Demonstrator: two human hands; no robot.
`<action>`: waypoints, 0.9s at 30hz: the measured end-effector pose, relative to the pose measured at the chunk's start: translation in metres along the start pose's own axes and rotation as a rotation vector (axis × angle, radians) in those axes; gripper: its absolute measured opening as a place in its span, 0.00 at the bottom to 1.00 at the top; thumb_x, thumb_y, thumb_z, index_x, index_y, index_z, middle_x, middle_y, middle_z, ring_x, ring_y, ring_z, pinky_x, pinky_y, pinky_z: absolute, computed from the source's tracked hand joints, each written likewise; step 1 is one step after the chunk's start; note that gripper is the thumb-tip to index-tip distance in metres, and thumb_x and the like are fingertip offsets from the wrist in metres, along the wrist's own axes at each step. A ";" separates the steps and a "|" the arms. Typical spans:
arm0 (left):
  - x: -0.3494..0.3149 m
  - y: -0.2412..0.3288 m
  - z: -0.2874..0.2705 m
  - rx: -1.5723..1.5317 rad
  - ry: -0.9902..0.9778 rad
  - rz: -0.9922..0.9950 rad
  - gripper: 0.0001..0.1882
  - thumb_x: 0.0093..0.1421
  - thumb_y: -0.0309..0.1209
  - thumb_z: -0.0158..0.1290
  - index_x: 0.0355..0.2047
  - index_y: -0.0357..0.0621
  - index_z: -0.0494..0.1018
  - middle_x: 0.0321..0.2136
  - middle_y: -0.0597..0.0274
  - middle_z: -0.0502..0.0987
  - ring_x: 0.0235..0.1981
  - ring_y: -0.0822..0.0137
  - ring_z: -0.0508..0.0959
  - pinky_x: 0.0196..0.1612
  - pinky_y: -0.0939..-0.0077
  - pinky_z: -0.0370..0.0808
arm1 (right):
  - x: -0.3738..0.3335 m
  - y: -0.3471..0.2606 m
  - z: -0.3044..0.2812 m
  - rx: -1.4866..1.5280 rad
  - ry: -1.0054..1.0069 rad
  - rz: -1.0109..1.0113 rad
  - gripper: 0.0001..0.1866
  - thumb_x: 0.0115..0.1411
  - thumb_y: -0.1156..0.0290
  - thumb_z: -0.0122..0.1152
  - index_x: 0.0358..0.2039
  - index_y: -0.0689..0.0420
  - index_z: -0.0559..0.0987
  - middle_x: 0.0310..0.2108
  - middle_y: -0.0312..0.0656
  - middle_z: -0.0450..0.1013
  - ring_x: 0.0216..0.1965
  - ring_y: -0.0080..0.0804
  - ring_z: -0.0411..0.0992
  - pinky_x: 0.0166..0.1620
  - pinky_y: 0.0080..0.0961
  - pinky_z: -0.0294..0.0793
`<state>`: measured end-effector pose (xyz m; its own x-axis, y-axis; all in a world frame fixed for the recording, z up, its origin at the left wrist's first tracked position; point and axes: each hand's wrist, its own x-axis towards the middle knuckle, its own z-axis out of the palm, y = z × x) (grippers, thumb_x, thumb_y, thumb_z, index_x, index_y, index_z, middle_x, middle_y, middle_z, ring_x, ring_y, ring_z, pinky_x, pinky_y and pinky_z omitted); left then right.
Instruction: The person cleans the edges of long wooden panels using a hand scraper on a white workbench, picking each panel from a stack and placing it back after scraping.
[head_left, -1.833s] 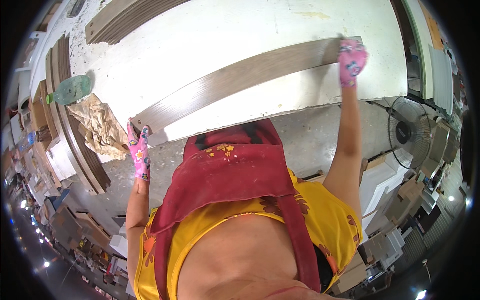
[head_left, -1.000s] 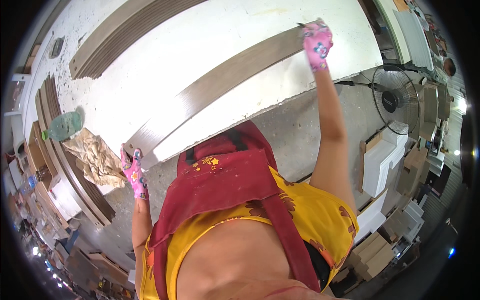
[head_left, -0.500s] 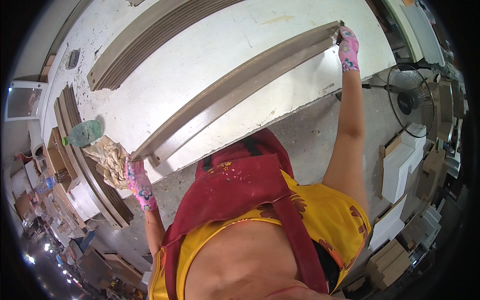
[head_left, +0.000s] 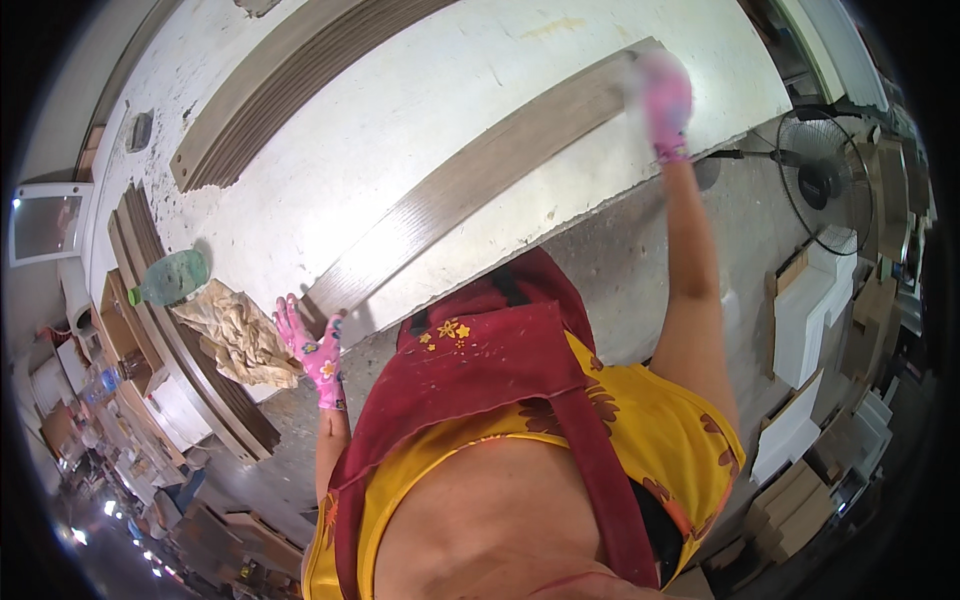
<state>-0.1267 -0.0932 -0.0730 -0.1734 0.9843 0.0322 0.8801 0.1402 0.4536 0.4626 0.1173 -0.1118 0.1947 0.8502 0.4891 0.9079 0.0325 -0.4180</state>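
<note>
A long grey-brown wooden board (head_left: 470,165) lies flat on the white worktable (head_left: 590,195), its grain shining in the light. At its near left end my left hand (head_left: 315,350), in a pink flowered glove, is open, with fingers and thumb spread around the board's corner. My right hand (head_left: 668,100), in a matching glove, is at the far right end of the board. Motion smears its fingers, so whether they hold anything is hidden. Beside my left hand is a crumpled tan cloth (head_left: 235,335), with a green-tinted plastic bottle (head_left: 175,277) lying just beyond it.
A stack of similar boards (head_left: 290,95) lies along the table's far side. More long boards (head_left: 190,360) lean past its left edge. A small grey block (head_left: 140,130) is at the far left. To the right stand a black fan (head_left: 822,182) and white panels (head_left: 815,310).
The board has turned from showing its inner channel to lying with a broad face up. My left hand has let go of its end and spread. My right hand has shifted slightly left.
</note>
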 end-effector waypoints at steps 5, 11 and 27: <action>0.018 0.007 0.013 0.148 -0.190 0.171 0.49 0.36 0.39 0.67 0.60 0.50 0.57 0.57 0.58 0.63 0.60 0.59 0.59 0.64 0.49 0.38 | -0.108 -0.226 0.038 0.146 -0.708 -0.313 0.10 0.56 0.67 0.46 0.34 0.53 0.75 0.33 0.42 0.73 0.35 0.35 0.72 0.38 0.33 0.74; 0.033 0.003 0.007 0.069 -0.220 0.203 0.47 0.30 0.36 0.68 0.55 0.49 0.64 0.49 0.62 0.71 0.53 0.61 0.67 0.64 0.57 0.44 | -0.093 -0.210 0.051 -0.105 -0.801 -0.240 0.12 0.59 0.63 0.46 0.37 0.54 0.74 0.35 0.42 0.72 0.37 0.35 0.72 0.40 0.32 0.75; 0.041 0.011 -0.001 0.050 -0.175 0.329 0.43 0.30 0.32 0.68 0.52 0.41 0.67 0.47 0.58 0.72 0.47 0.57 0.70 0.53 0.63 0.63 | 0.034 0.049 0.025 -0.472 -0.135 0.196 0.12 0.58 0.60 0.46 0.31 0.50 0.77 0.35 0.42 0.72 0.35 0.40 0.72 0.39 0.33 0.70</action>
<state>-0.1248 -0.0515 -0.0655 0.1962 0.9805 0.0145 0.8976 -0.1855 0.3999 0.5041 0.1612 -0.1350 0.3564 0.8775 0.3207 0.9336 -0.3477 -0.0863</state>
